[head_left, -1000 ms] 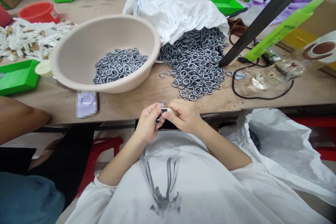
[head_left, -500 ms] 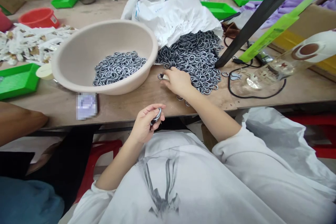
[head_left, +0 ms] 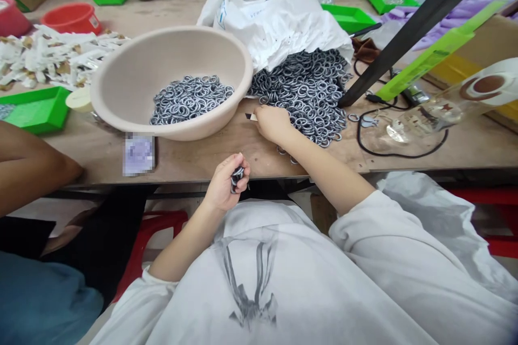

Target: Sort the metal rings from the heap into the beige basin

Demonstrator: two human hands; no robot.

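left hand (head_left: 225, 183) curled tighter; tool (head_left: 251, 117) crosswise, pointing left

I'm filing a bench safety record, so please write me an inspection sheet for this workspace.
Surface: brown table, partly covered.
Job's things: gray rings spilling from a white sack; more in the beige basin.
Clutter: white pieces, red tub, green trays.
Hands: left hand closed around rings; right hand holding a pale, dark-tipped piece at the ring pile's edge.
Cables: black cable looped on the table, picture right.
Surroundings: another person's arm at picture left; red stool below the table.
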